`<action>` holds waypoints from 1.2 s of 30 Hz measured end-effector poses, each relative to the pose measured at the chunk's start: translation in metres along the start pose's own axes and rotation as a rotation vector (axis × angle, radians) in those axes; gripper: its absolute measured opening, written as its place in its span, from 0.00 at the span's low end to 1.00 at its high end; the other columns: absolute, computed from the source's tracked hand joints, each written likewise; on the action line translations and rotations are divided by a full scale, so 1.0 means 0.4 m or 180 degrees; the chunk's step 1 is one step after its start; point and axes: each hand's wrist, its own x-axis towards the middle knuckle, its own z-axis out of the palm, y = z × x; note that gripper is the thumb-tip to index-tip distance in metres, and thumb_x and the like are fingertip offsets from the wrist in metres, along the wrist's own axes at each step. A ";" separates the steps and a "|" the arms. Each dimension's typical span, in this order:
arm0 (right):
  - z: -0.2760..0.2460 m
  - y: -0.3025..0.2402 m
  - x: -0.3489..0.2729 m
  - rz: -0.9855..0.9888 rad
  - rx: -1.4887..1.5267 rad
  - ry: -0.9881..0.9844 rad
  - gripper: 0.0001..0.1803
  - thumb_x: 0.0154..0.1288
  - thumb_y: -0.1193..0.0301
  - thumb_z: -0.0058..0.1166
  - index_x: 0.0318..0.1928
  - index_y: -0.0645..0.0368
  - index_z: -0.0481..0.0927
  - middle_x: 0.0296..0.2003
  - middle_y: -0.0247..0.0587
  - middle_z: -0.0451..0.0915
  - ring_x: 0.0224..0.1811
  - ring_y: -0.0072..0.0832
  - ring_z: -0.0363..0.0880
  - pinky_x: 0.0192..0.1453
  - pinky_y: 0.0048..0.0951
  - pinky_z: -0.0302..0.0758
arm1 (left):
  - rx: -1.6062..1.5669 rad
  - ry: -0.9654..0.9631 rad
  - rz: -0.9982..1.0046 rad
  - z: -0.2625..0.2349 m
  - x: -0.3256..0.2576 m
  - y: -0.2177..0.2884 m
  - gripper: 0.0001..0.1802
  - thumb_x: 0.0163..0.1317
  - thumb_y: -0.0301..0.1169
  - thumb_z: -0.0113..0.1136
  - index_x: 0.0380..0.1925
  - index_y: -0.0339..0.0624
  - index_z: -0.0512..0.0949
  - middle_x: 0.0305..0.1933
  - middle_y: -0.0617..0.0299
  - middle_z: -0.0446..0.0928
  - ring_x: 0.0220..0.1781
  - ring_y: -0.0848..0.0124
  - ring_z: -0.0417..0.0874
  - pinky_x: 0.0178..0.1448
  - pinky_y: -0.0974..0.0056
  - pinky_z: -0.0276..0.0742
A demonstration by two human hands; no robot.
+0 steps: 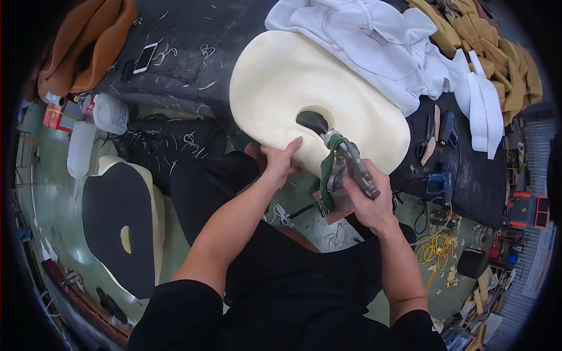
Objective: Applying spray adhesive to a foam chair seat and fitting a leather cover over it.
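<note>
A cream foam seat cushion (pixel 281 76) with an oval hole lies at the table's near edge, partly overhanging it. With my left hand (pixel 281 161) I pinch its near rim, thumb on top and the other fingers largely hidden underneath. My right hand (pixel 373 199) is wrapped round the handle of a metal spray gun (pixel 354 158). Green cloth or tape is wound about the gun's body. Its nozzle is over the cushion, beside the hole. Behind the cushion, and touching it, is a crumpled white sewn cover (pixel 374 41).
Scissors (pixel 421 150), a wooden-handled knife (pixel 432 137) and blue tools (pixel 438 182) lie to the right. A phone (pixel 145 57) and thread scraps are at the far left. White jugs (pixel 110 113) stand left; a dark-faced foam piece (pixel 117 216) leans below. Yellow hose (pixel 436 250) coils on the floor.
</note>
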 end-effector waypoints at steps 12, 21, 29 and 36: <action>-0.016 -0.028 0.007 0.0053 0.0006 -0.0661 0.06 0.66 0.74 0.63 0.38 0.62 0.78 0.23 0.33 0.73 0.27 0.21 0.69 0.34 0.30 0.69 | 0.0000 0.0141 -0.0005 -0.001 -0.001 -0.004 0.61 0.62 0.43 0.80 0.76 0.46 0.37 0.78 0.45 0.54 0.77 0.43 0.66 0.61 0.25 0.82; -0.038 -0.016 0.000 -0.0058 -0.0236 -0.0418 0.07 0.65 0.75 0.63 0.40 0.63 0.79 0.24 0.36 0.76 0.27 0.22 0.72 0.34 0.30 0.70 | -0.0049 -0.0031 0.0093 -0.014 0.005 -0.020 0.71 0.57 0.47 0.83 0.78 0.49 0.30 0.80 0.43 0.50 0.80 0.42 0.62 0.65 0.25 0.79; -0.060 0.004 -0.007 -0.0103 -0.0122 -0.0629 0.08 0.66 0.78 0.62 0.44 0.65 0.80 0.23 0.41 0.77 0.24 0.28 0.75 0.33 0.33 0.73 | -0.0017 -0.0087 0.0031 -0.016 -0.001 -0.009 0.74 0.57 0.47 0.83 0.80 0.50 0.27 0.81 0.43 0.48 0.81 0.41 0.60 0.68 0.24 0.77; -0.068 -0.026 0.002 0.0068 -0.0264 -0.0774 0.07 0.65 0.76 0.63 0.39 0.63 0.79 0.24 0.35 0.75 0.27 0.22 0.70 0.35 0.30 0.71 | -0.0053 -0.0076 0.0076 -0.021 0.005 -0.019 0.74 0.57 0.48 0.83 0.80 0.51 0.26 0.81 0.42 0.48 0.82 0.40 0.59 0.66 0.24 0.78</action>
